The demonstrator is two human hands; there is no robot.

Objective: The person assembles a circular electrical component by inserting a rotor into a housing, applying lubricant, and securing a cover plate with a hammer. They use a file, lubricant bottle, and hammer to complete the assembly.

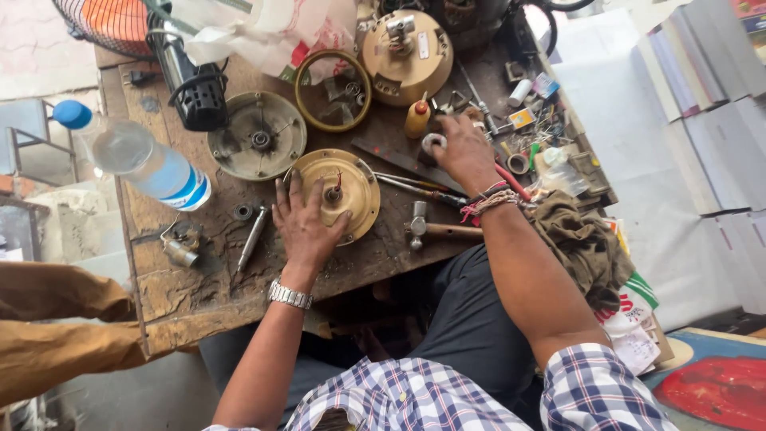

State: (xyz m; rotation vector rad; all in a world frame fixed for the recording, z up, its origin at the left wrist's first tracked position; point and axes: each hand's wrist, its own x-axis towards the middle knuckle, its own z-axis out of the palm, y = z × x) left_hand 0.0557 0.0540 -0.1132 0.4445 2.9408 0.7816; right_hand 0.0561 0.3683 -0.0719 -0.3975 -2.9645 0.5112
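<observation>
My left hand (306,226) lies flat against the near left rim of a round brass-coloured motor cover (351,182) on the wooden workbench (191,295), fingers spread. My right hand (463,152) reaches further back and its fingertips pinch a small white ring-shaped part (433,142) beside a flat dark metal strip (407,160). A small yellow bottle with a red tip (417,118) stands just behind that hand.
A hammer (435,230), screwdrivers (419,187), a grey round cover (257,134), a brass ring (332,89), another motor housing (407,46) and a plastic water bottle (136,156) crowd the bench. Small parts and a rag (578,239) lie right. Another person's brown sleeve (56,319) is left.
</observation>
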